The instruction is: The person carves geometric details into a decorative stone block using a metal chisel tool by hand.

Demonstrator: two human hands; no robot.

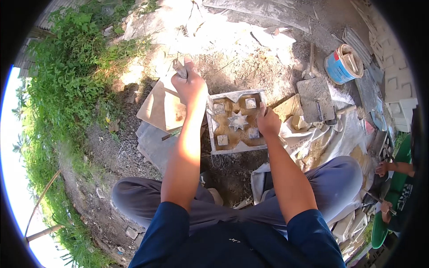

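Note:
A square mould (215, 151) with a pale rim lies on the ground in front of my crossed legs. Inside it are a star-shaped block (237, 121) at the centre, a small square block (250, 103) towards each corner, and triangular pieces along the sides. My right hand (269, 122) is closed on the mould's right rim. My left hand (191, 87) is raised above and left of the mould, closed around a greyish, stone-like lump (180, 70) whose exact kind I cannot make out.
Tan boards (154, 107) lie left of the mould. To the right are a flat grey trowel-like plate (315, 94), a blue bucket (343, 64) and crumpled sacking (333, 138). Green plants (67, 89) border the left. Another person's hand (382, 169) shows at far right.

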